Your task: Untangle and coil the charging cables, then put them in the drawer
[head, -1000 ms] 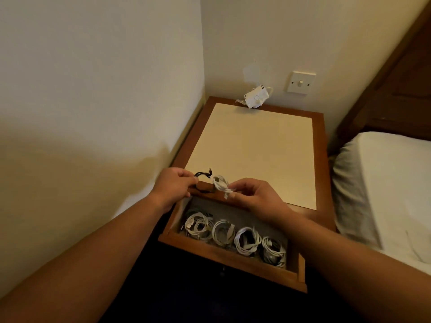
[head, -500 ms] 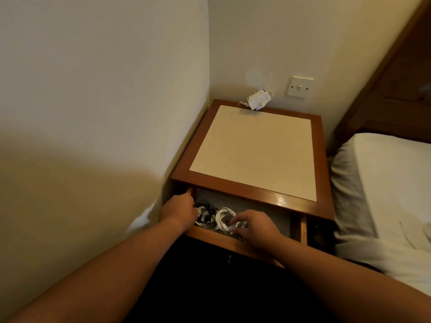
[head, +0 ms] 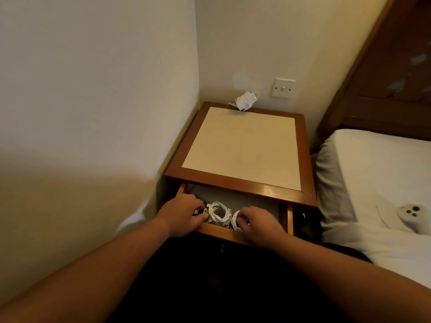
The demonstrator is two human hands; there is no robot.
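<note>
The wooden drawer [head: 290,219] of the bedside table is pulled partly out. Coiled white cables lie in it; one coil [head: 219,214] shows between my hands. My left hand [head: 180,215] is down at the drawer's left end, fingers closed on a coiled black cable [head: 198,209] that is mostly hidden under it. My right hand [head: 260,221] reaches in beside it, fingers curled on another white coil [head: 235,222]. The drawer's right part is hidden behind my right hand.
The bedside table [head: 245,148] has a pale inset top; a white plug adapter [head: 245,102] sits at its back edge below a wall switch [head: 283,87]. A wall runs close on the left. A bed [head: 373,178] with a small white device [head: 410,214] lies to the right.
Both hands came down from above the table's front edge into the drawer, carrying the black and the white coil. The view has also pulled back and up.
</note>
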